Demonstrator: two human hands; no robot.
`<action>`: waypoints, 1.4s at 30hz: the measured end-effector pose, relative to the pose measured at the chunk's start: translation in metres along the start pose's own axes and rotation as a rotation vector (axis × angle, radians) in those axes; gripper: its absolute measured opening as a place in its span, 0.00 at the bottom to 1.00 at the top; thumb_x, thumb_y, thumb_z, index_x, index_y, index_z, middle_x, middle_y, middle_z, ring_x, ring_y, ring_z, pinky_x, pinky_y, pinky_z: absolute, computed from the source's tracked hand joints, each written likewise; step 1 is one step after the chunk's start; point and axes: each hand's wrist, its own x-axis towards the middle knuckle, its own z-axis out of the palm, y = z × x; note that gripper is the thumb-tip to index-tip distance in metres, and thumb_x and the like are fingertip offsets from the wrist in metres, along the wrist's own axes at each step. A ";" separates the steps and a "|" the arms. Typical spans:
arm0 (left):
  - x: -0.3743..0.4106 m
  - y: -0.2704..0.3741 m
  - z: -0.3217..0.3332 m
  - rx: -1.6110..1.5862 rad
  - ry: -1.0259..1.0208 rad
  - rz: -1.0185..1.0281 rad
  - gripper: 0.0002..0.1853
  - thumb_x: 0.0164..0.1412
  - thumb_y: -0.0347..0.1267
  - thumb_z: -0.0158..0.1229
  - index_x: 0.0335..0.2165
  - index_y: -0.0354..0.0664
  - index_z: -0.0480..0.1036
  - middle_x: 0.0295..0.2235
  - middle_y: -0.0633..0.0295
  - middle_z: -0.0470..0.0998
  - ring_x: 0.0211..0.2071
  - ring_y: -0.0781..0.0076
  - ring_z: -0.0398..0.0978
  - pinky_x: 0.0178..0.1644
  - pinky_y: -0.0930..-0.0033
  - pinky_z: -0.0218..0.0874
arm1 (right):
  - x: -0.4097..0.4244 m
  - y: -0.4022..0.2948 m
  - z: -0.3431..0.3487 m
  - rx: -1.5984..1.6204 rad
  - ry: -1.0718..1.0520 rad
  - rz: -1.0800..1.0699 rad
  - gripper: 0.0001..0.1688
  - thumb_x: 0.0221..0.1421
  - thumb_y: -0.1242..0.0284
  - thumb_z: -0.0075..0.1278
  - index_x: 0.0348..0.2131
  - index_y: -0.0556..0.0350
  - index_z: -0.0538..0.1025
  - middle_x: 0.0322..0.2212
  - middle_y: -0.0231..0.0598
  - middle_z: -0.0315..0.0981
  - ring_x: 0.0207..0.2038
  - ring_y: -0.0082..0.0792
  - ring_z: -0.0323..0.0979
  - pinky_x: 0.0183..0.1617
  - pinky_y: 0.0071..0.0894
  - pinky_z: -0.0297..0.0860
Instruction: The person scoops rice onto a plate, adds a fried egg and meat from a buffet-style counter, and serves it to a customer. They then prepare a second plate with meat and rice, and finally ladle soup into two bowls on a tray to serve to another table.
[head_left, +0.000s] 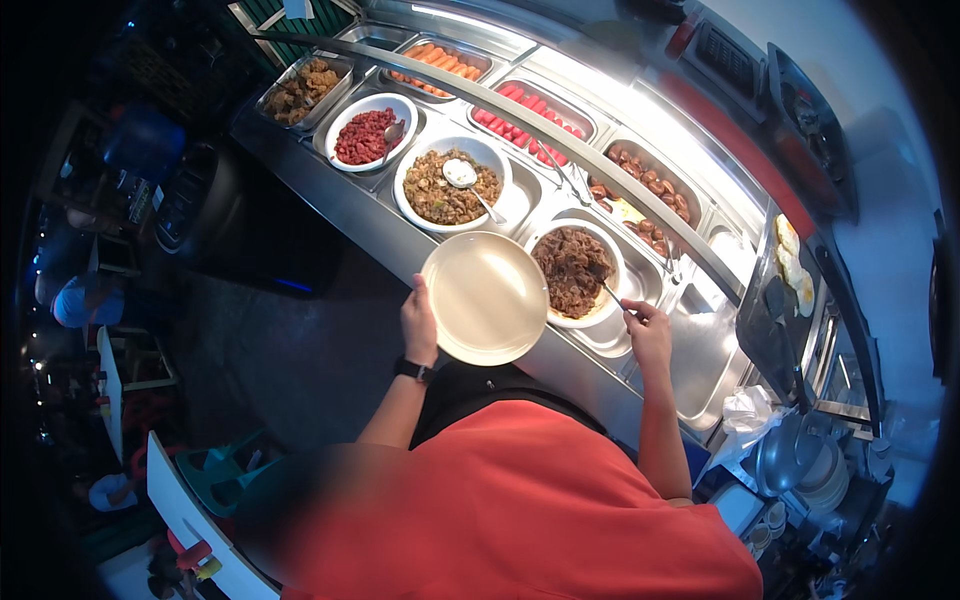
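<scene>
My left hand (420, 322) grips the left rim of a round cream plate (486, 298), which bears no food. Between the finger and thumb of my right hand (646, 327) is the handle of a serving utensil (613, 295); its head is hidden in shredded brown meat (571, 268). That meat fills part of a white oval bowl (616, 255), close to the plate's right edge. Above the plate, a second white bowl (504, 166) holds chopped browned food with a spoon (460, 174) resting on it. Further left, a white bowl (412, 120) contains red diced meat and a spoon.
A metal bar (480, 95) crosses over trays of sausages (442, 64), red hotdogs (517, 112) and fried chicken (304, 88). Fried eggs (789, 259) and a spatula lie on a dark tray at right. Plates (823, 480) are stacked at lower right. People are at the far left.
</scene>
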 end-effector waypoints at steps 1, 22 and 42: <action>0.003 -0.008 0.012 -0.040 0.002 0.005 0.32 0.67 0.50 0.39 0.39 0.27 0.73 0.33 0.59 0.78 0.33 0.78 0.72 0.39 0.75 0.63 | -0.007 -0.015 -0.004 0.001 -0.008 -0.011 0.14 0.49 0.77 0.53 0.39 0.54 0.80 0.14 0.27 0.66 0.18 0.18 0.63 0.24 0.21 0.59; -0.005 0.005 0.047 -0.465 0.040 -0.081 0.29 0.66 0.49 0.42 0.43 0.31 0.71 0.39 0.60 0.75 0.38 0.76 0.73 0.42 0.74 0.64 | -0.051 -0.085 0.007 0.017 0.206 -0.475 0.19 0.55 0.82 0.45 0.44 0.44 0.76 0.29 0.38 0.67 0.30 0.41 0.69 0.34 0.36 0.65; -0.004 0.007 0.037 -0.377 0.057 -0.060 0.28 0.68 0.46 0.39 0.47 0.30 0.68 0.41 0.57 0.75 0.41 0.72 0.74 0.45 0.72 0.65 | -0.069 -0.081 0.008 -0.206 0.082 -0.492 0.20 0.52 0.83 0.46 0.42 0.43 0.77 0.27 0.37 0.66 0.30 0.39 0.70 0.33 0.37 0.64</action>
